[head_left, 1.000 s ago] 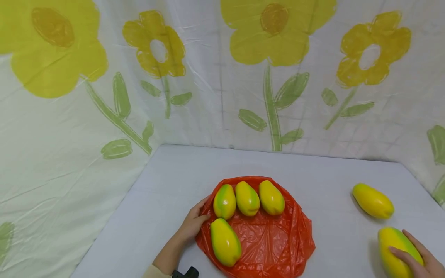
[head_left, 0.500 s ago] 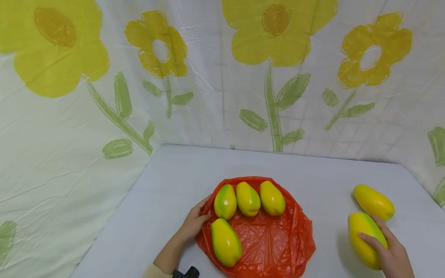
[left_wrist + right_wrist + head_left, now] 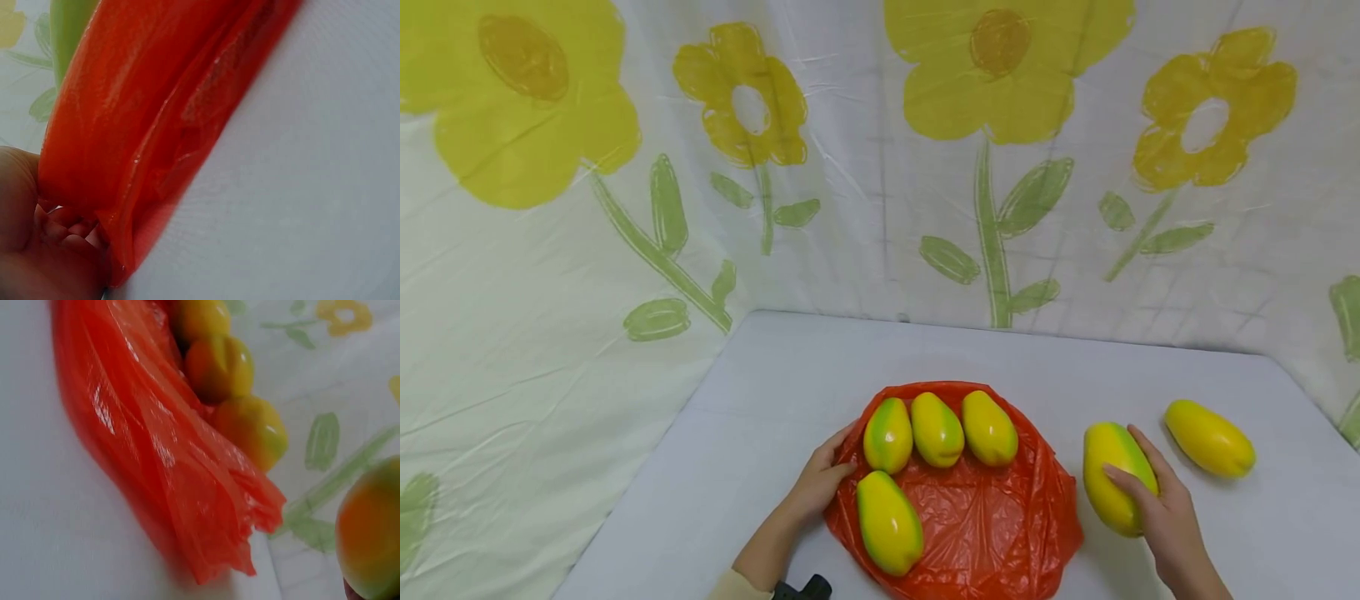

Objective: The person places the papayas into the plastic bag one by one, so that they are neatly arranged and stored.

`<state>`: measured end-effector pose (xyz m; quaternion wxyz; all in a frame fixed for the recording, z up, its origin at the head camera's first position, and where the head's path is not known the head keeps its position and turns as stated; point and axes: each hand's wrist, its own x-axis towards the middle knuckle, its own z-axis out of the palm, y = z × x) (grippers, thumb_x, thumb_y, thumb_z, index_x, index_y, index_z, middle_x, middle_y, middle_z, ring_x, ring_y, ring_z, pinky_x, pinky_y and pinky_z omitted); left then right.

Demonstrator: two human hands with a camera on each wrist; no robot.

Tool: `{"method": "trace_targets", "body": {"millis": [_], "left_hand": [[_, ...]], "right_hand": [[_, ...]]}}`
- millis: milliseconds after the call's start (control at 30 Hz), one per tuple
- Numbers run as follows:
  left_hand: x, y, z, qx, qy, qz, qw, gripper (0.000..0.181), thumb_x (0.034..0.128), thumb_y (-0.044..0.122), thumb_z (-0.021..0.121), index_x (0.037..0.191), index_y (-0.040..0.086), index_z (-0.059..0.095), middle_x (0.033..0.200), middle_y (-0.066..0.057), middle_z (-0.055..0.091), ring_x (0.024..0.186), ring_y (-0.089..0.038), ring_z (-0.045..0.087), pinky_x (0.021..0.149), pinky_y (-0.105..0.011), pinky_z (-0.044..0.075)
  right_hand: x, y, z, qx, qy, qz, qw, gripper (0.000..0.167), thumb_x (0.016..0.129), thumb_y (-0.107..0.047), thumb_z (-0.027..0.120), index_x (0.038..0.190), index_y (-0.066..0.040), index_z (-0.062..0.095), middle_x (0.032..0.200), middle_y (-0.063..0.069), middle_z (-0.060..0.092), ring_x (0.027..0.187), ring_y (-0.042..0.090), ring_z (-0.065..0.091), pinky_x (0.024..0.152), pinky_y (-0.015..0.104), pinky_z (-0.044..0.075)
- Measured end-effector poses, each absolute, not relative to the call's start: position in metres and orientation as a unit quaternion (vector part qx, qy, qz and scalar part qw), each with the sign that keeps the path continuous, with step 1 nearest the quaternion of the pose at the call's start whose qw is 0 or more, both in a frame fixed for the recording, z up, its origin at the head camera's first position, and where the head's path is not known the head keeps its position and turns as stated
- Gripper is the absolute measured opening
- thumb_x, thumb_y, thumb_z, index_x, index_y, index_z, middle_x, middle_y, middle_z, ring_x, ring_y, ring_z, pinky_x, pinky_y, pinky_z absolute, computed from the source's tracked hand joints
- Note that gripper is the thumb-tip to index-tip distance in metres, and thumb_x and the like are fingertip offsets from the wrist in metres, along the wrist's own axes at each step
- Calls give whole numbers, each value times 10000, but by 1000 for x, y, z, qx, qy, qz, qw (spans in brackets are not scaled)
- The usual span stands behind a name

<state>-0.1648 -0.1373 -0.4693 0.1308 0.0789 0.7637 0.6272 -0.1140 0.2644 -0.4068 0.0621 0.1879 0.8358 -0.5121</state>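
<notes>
A red plastic bag [image 3: 977,525] lies spread on the table, its rim rolled up around several yellow-green papayas. Three stand in a row at its back, among them the middle papaya [image 3: 937,429]; another papaya [image 3: 890,523] lies at its near left. My left hand [image 3: 816,483] grips the bag's left edge, thumb inside, and the left wrist view shows the red film [image 3: 119,125] between thumb and fingers. My right hand [image 3: 1165,508] holds a papaya [image 3: 1112,475] above the table, just right of the bag. In the right wrist view that papaya [image 3: 372,531] is partly cut off.
One more papaya [image 3: 1210,437] lies on the white table [image 3: 790,375] at the right, beyond my right hand. A flower-printed curtain [image 3: 850,167] hangs behind the table and along its left side.
My right hand has carried its papaya leftward from the right edge of the view to beside the bag. My left hand has stayed on the bag's edge.
</notes>
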Motion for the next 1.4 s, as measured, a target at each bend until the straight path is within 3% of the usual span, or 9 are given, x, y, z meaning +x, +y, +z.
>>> {"method": "trace_targets", "body": {"millis": [167,733,1000,1400], "left_hand": [[-166,-137,-470,79,763,627,132,551,936,47,403,1461,176,302,1480,-161,336,1145,-269,532,826,-364,559],[-165,-136,-469,76,768,623,130,550,935,49,410,1460,176,305,1484,-154,334,1200,-300,493,850,-365,550],[-164,-138,-469,81,767,623,128,549,935,48,408,1461,166,302,1480,-164,337,1160,-284,523,839,-365,554],[-164,-138,-469,79,763,628,132,547,938,44,410,1460,170,304,1490,-157,322,1183,-290,509,837,-367,554]], "right_hand": [[-116,236,-406,175,826,-536,19,696,951,-404,449,1504,-299,40,1510,145,199,1068,197,323,710,143,415],[-108,157,-413,81,795,-601,2,671,926,-319,516,1496,-277,165,1395,70,375,1021,185,423,765,204,482],[-102,132,-418,95,795,-598,39,693,875,-378,570,1473,-341,221,1325,95,415,1038,243,444,737,265,482],[-98,109,-434,105,775,-617,92,777,792,-468,644,1458,-336,265,1329,99,449,978,207,514,747,357,573]]}}
